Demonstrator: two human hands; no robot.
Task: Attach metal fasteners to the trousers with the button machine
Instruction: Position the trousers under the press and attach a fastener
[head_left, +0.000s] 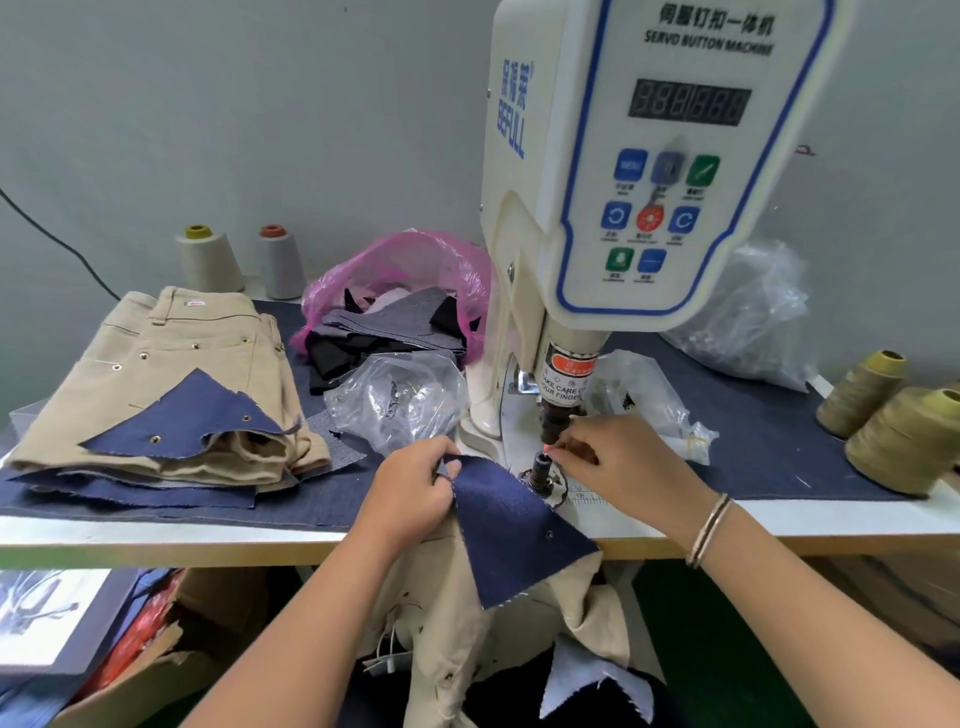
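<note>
A stack of tan trousers (156, 374) lies at the left of the desk (156, 540). The left hand (410, 493) has its grip clamped on a navy fabric piece (514, 525) lying over the trousers in work (467, 623) at the desk's front edge. The right hand (618, 457) pinches something small at the die of the button machine (623, 182).

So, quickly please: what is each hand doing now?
Left hand: grips the edge of the navy fabric piece.
Right hand: fingertips pinched together at the machine's lower die; what they hold cannot be told.

Khaki trousers (156, 358), navy denim patch (511, 525), pink bag (415, 260), white-blue button machine (649, 156)
</note>
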